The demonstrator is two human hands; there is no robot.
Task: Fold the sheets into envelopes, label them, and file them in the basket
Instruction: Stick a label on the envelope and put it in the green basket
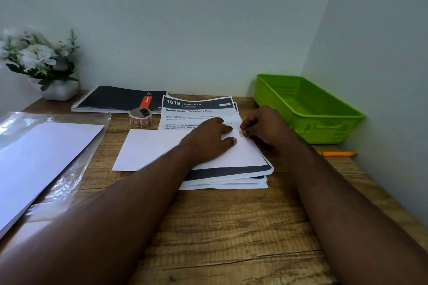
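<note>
A white envelope (152, 149) lies on the wooden desk, partly on top of a stack of printed sheets (228, 177). My left hand (209, 137) presses flat on the envelope with fingers spread. My right hand (266, 126) pinches a small pale label sticker (243, 133) at the envelope's upper right corner. A roll of labels (140, 117) stands behind the envelope. The green plastic basket (328, 122) sits at the right against the wall and looks empty.
An orange pen (337, 153) lies near the desk's right edge. A black spiral notebook (118, 99) and a white flower pot (58, 89) stand at the back left. A plastic-wrapped pack of white envelopes (39, 157) lies at the left.
</note>
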